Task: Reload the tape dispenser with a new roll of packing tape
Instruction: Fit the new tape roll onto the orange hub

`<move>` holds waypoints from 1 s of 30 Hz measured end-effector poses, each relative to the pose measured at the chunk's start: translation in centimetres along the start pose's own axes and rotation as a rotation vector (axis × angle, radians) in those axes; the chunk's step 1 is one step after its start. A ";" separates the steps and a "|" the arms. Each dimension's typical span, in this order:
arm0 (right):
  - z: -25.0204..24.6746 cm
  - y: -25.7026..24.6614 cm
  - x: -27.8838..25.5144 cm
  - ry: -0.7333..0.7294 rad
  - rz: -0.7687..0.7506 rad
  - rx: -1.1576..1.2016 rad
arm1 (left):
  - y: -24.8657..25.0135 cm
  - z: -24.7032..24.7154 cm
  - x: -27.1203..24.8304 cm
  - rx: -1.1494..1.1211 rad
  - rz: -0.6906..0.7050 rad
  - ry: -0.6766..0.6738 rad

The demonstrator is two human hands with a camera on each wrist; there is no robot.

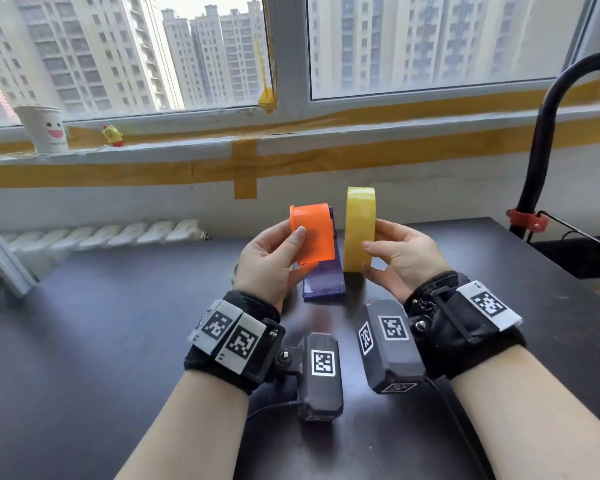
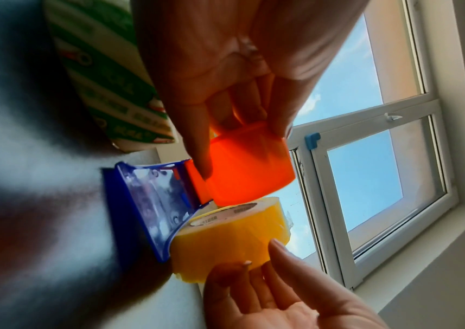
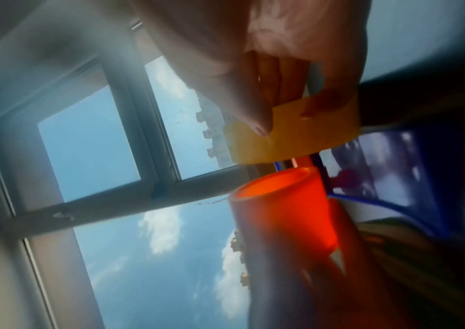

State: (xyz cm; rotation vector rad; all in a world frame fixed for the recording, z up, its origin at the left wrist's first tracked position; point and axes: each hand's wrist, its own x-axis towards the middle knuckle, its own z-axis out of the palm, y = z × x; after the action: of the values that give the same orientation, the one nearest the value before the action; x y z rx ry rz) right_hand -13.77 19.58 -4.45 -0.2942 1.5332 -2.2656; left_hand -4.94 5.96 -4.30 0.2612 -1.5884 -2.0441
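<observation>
Wrists nearest, over the dark desk [image 1: 84, 341], each strapped with a tagged camera. Left hand [image 1: 271, 261] grips the dispenser [image 1: 321, 247] by its orange hub [image 1: 314, 233], thumb on the drum face, fingers wrapped behind; purple body hangs below, lower edge at or near the desk, contact unclear. Right hand [image 1: 400, 252] pinches the yellow roll [image 1: 359, 228] by its rim, thumb on the near edge, fingers round the far side, roll standing on edge just right of the hub. Left wrist view shows roll [image 2: 231, 240] and hub [image 2: 251, 169] touching or nearly so, the roll's core not yet over the hub. So loading looks barely started. Risks, my read: core and hub axes look misaligned, so pushing now could jam the roll on the hub lip; left thumb sits on the drum and would block the roll sliding on; rim pinch is light, roll could slip and fall. Roll direction unverifiable, no loose end visible; wrong way round means adhesive faces wrong at the cutter. Farther back: taped sill, paper cup [image 1: 44, 128], window.
</observation>
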 end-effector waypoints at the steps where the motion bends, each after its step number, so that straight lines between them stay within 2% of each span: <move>1: 0.0 0.1 0.0 0.005 -0.008 -0.019 | 0.0 0.0 0.0 -0.003 -0.008 0.010; 5: 0.3 0.6 0.0 0.008 -0.031 -0.115 | 0.1 -0.1 -0.3 -0.023 -0.046 0.013; 8: 0.5 1.3 0.4 0.062 -0.075 -0.237 | 0.1 -0.2 -0.3 -0.029 -0.071 0.007; 10: 0.4 1.5 0.6 0.108 -0.147 -0.410 | 0.1 -0.2 -0.3 -0.036 -0.084 0.010; 12: 0.3 1.5 0.7 0.145 -0.238 -0.486 | 0.1 -0.3 -0.3 -0.043 -0.093 0.019; 16: 0.5 1.1 0.5 0.146 -0.328 -0.383 | 0.1 -0.3 -0.2 -0.047 -0.105 0.023; 18: 0.5 0.7 0.5 0.125 -0.305 -0.275 | 0.2 -0.3 -0.3 -0.048 -0.109 0.028; 21: 0.4 0.0 0.3 0.191 -0.255 -0.161 | 0.1 -0.3 -0.3 -0.041 -0.104 0.036; 23: 0.4 -0.1 0.3 0.248 -0.311 -0.210 | 0.0 -0.4 -0.2 -0.034 -0.095 0.035; 27: 0.0 0.3 0.2 0.300 -0.521 -0.393 | -0.1 -0.5 -0.3 -0.042 -0.097 0.040; 30: -0.4 0.2 -0.1 0.219 -0.467 -0.481 | -0.2 -0.5 -0.3 -0.040 -0.092 0.035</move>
State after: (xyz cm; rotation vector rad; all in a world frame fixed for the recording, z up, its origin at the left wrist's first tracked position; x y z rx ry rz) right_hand -13.82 19.84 -4.77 -0.6074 2.3281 -2.2786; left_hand -4.51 5.67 -4.68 0.3597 -1.5383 -2.1265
